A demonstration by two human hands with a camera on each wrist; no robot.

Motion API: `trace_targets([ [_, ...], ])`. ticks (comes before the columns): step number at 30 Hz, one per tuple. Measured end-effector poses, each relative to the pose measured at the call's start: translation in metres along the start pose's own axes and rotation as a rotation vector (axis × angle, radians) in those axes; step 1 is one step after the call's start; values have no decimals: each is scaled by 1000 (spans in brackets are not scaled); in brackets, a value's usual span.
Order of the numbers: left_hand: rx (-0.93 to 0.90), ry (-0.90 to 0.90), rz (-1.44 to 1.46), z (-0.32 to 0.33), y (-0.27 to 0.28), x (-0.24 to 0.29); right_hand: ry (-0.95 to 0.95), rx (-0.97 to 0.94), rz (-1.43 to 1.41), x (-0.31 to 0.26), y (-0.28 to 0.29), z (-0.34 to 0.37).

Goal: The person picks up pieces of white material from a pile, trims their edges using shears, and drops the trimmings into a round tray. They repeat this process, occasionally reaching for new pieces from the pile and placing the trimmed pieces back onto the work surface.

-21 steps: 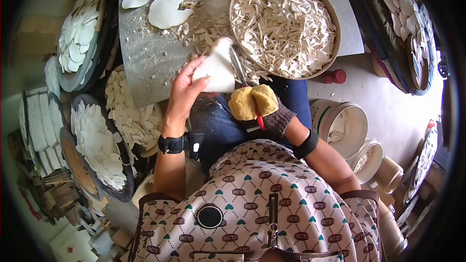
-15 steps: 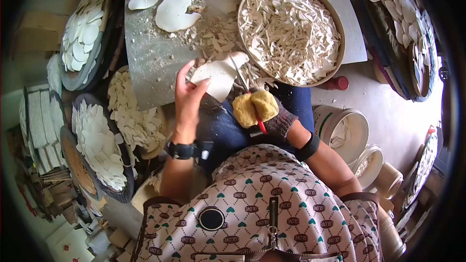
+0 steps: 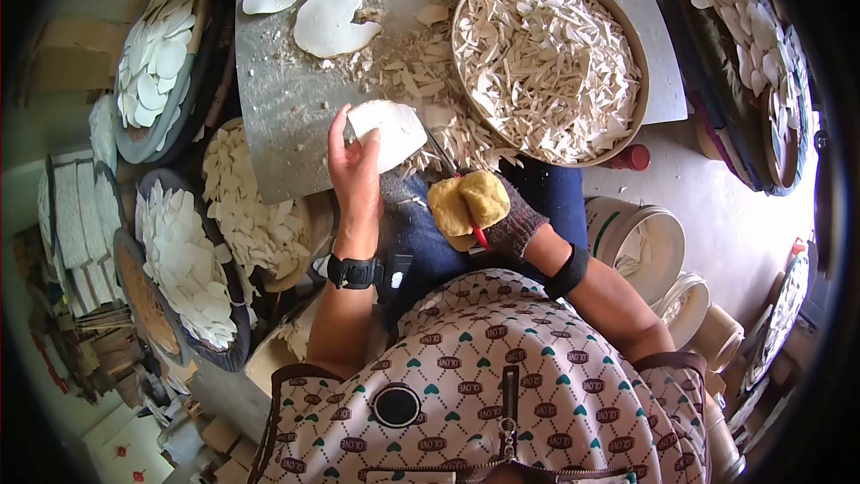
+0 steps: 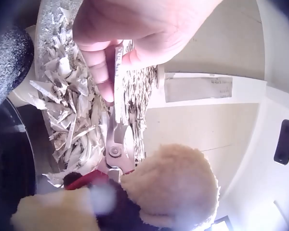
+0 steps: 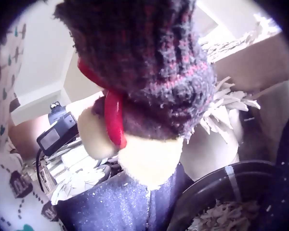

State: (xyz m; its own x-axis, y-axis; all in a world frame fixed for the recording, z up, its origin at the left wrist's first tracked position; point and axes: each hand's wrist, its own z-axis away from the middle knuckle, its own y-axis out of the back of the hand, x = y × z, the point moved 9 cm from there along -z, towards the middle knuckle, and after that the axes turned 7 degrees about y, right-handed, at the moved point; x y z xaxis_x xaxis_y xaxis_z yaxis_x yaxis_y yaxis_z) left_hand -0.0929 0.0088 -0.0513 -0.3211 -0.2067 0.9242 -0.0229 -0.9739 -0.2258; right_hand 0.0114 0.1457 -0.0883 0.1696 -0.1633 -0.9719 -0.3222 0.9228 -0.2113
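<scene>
My bare left hand (image 3: 356,175) pinches a flat white slice (image 3: 401,136) over the near edge of the metal board. In the left wrist view the slice (image 4: 118,82) shows edge-on between thumb and fingers. My right hand (image 3: 518,220), in a knitted glove with yellow spongy padding (image 3: 485,197), grips red-handled scissors (image 4: 114,151). Their blades point up at the slice and overlap its lower end in the left wrist view. One red handle (image 5: 115,118) curves around the padding in the right wrist view; the glove hides most of the fingers.
A round tray (image 3: 641,81) heaped with pale cut strips stands right on the metal board (image 3: 278,148). Larger white slices (image 3: 330,18) lie at the far left among crumbs. Baskets of slices (image 3: 184,260) line the left side; a white bucket (image 3: 602,231) stands right.
The slice is shorter, its narrow far end by the scissors gone. My left hand has turned it more upright and drawn it off the blades. The head view has shifted slightly.
</scene>
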Motion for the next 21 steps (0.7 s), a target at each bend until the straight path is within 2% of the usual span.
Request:
trace_targets([
  [1, -2, 1, 1, 1, -1, 1, 5, -3, 43, 1, 0, 1],
  [4, -18, -2, 2, 4, -9, 7, -84, 96, -795, 10, -9, 4],
  [6, -37, -11, -16, 5, -14, 12, 71, 0, -318, -13, -2, 0],
  [8, -92, 25, -66, 5, -14, 6, 163, -47, -272, -16, -2, 2],
  [9, -121, 42, -92, 4, -15, 3, 181, -50, -466, -10, -5, 1],
  [11, -46, 18, -62, 6, -9, 0, 150, -15, -557, 6, -3, 5],
  [13, 8, -24, -20, 11, -11, 0, 56, 61, -354, -5, -3, 8],
  [15, 43, -78, 33, 16, -16, 0, 133, 43, -59, -20, -2, 11],
  [17, 8, -54, 42, 14, -18, -2, 148, 47, 51, -21, -2, 16],
  [21, -52, -5, -17, 14, -21, -2, 145, 31, -40, -7, -2, 15],
])
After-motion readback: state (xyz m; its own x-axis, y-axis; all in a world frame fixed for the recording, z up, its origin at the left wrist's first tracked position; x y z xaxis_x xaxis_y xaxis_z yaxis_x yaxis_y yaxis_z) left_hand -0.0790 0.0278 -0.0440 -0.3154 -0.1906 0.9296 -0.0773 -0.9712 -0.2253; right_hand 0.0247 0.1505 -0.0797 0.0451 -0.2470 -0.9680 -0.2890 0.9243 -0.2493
